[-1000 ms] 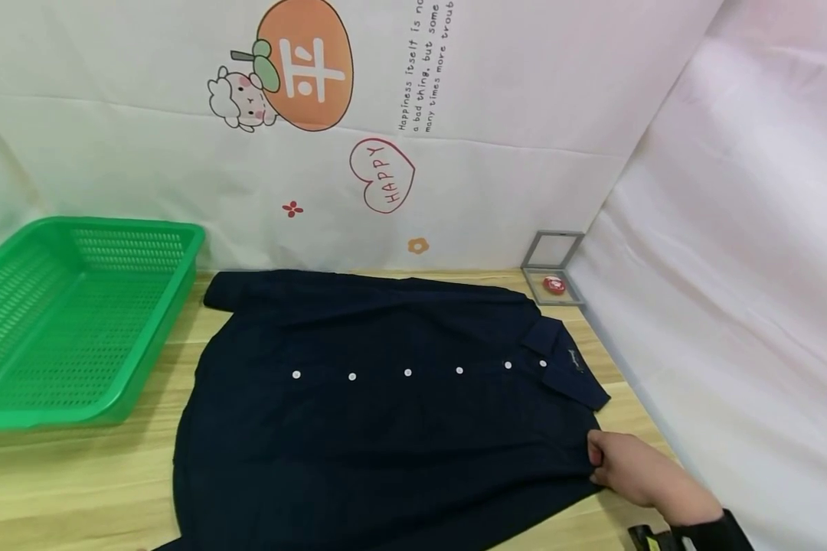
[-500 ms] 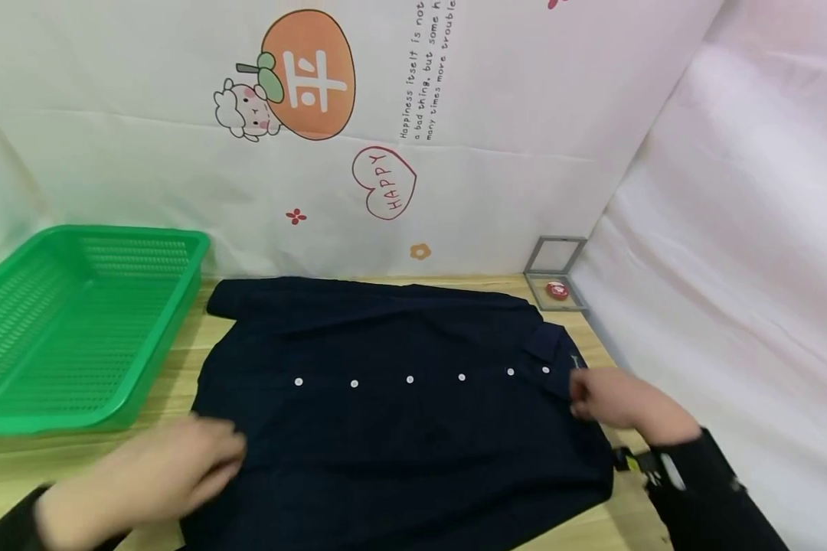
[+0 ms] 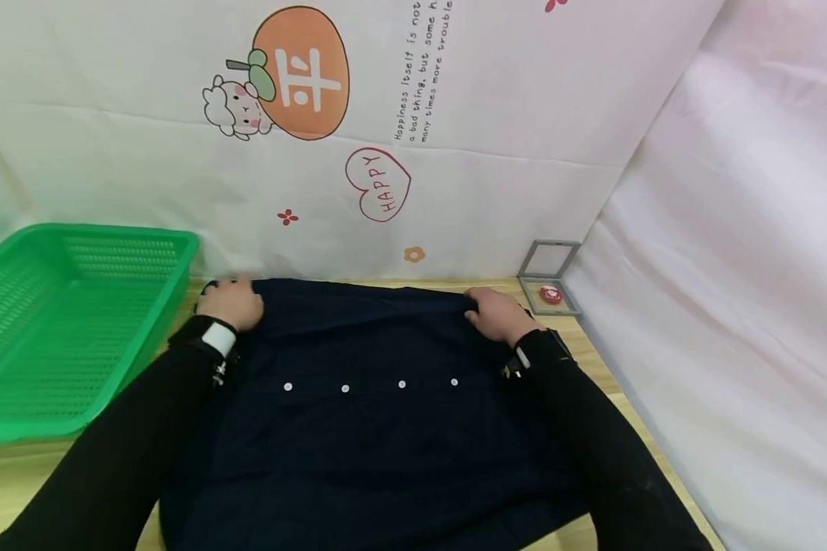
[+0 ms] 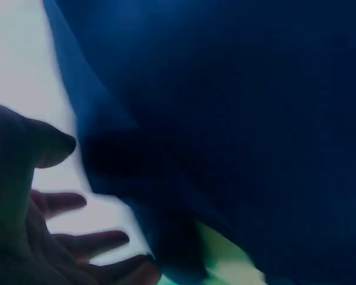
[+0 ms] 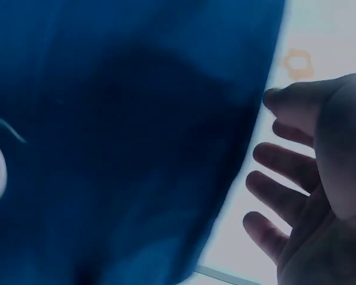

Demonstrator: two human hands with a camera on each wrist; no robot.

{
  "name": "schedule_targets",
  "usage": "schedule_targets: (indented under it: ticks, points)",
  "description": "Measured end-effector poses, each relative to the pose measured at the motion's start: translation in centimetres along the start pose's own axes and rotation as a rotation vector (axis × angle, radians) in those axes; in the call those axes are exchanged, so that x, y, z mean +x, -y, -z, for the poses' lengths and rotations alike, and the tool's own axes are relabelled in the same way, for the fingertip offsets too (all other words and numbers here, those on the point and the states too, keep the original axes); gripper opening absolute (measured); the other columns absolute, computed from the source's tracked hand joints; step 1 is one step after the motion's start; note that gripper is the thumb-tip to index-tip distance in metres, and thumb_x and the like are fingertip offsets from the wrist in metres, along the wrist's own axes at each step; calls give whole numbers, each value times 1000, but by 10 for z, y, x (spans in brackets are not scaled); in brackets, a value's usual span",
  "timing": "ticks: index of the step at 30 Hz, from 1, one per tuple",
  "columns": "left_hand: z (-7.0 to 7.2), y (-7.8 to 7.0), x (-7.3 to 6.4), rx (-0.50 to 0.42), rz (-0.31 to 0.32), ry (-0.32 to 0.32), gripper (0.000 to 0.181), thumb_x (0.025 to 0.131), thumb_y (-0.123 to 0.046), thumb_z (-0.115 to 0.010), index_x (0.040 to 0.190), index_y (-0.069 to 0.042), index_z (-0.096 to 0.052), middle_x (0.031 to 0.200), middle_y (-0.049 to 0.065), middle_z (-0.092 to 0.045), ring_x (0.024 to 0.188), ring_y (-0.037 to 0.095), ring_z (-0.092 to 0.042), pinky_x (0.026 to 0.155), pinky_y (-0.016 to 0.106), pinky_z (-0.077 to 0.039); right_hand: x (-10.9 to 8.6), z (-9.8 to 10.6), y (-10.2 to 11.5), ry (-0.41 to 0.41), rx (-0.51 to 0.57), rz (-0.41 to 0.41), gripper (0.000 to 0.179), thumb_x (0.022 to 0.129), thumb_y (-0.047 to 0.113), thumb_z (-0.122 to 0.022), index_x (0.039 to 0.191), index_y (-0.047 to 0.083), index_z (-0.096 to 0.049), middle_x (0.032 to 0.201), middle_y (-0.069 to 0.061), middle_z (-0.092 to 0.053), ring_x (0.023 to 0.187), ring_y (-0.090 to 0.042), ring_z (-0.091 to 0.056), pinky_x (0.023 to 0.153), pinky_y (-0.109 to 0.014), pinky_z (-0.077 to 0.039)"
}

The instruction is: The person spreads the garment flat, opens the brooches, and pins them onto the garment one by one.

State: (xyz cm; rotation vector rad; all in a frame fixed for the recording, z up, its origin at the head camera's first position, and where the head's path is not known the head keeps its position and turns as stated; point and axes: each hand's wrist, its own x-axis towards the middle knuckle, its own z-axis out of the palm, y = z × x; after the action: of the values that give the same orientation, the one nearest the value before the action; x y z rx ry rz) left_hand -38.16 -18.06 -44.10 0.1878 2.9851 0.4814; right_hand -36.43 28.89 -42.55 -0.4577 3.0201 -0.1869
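Observation:
A dark navy shirt (image 3: 372, 451) with white buttons lies spread on the table, front side up. My left hand (image 3: 230, 304) is over its far left corner, at the cuff end of the far sleeve. In the left wrist view the left hand's fingers (image 4: 95, 242) are spread beside the cloth, the thumb apart from them. At the far shoulder is my right hand (image 3: 501, 315), its arm covering the collar. From the right wrist, the right hand's fingers (image 5: 279, 166) look extended along the shirt's edge. Neither hand visibly pinches the cloth.
A green plastic basket (image 3: 179, 306) stands to the left, close to the left forearm. At the back right corner sits a small hinged grey-framed case (image 3: 532, 295) with a red round item (image 3: 550, 295). A white printed cloth (image 3: 496, 207) hangs behind the wooden table (image 3: 620, 375).
My right hand has left the near shoulder and crossed the collar to the far shoulder. My left hand has come into view and reached the far sleeve's end. The shirt lies much as before.

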Motion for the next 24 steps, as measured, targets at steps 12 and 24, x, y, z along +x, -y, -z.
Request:
schedule_targets:
  ticks: [12, 24]
  points:
    - [11, 51, 30, -121, 126, 25, 45, 98, -28, -54, 88, 15, -62, 98, 37, -59, 81, 44, -60, 67, 44, -49, 14, -32, 9, 132, -31, -62, 56, 98, 21, -65, 148, 6, -45, 132, -21, -52, 113, -33, -54, 92, -47, -46]
    - [17, 46, 24, -307, 29, -217, 41, 89, 2, -44, 128, 11, -43, 81, 24, -54, 62, 34, -48, 58, 45, -38, 15, -28, 9, 134, -45, -77, 48, 98, 22, -66, 141, 6, -53, 125, -17, -55, 108, -30, -54, 90, -45, -46]
